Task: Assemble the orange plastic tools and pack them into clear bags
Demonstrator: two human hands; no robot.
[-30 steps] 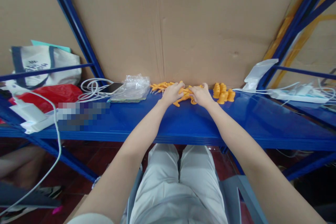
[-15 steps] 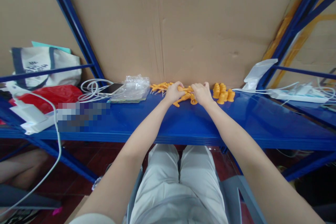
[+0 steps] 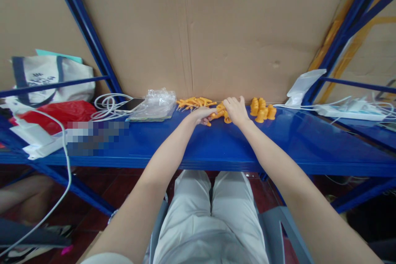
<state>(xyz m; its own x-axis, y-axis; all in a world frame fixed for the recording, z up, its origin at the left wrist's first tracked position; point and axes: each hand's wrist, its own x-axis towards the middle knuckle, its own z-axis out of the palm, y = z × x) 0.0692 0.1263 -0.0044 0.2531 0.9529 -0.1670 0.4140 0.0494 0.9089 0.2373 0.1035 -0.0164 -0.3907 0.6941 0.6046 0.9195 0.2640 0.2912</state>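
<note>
Several orange plastic pieces lie on the blue shelf in front of me. My left hand (image 3: 202, 115) is closed at the near left side of an orange plastic piece (image 3: 219, 112), its thumb on top and its fingers curled below. From the right, my right hand (image 3: 235, 109) bends its fingers over the same orange cluster and covers part of it. A round-ended orange part (image 3: 227, 119) shows below the right fingers. Left of my hands lie branching orange pieces (image 3: 193, 102) with small metal chains. Orange cup-like pieces (image 3: 261, 112) stand grouped at the right.
A clear plastic bag (image 3: 159, 103), a dark phone (image 3: 134, 103) and coiled white cable (image 3: 108, 105) lie to the left. A red bag (image 3: 71, 111) and a canvas tote (image 3: 74, 76) are farther left. Cardboard (image 3: 235, 41) closes the back of the blue shelf (image 3: 216, 144). A power strip (image 3: 352, 112) lies right.
My left hand has moved slightly down and left, its thumb now stretched along the orange piece. The right hand stays nearly in place over the cluster.
</note>
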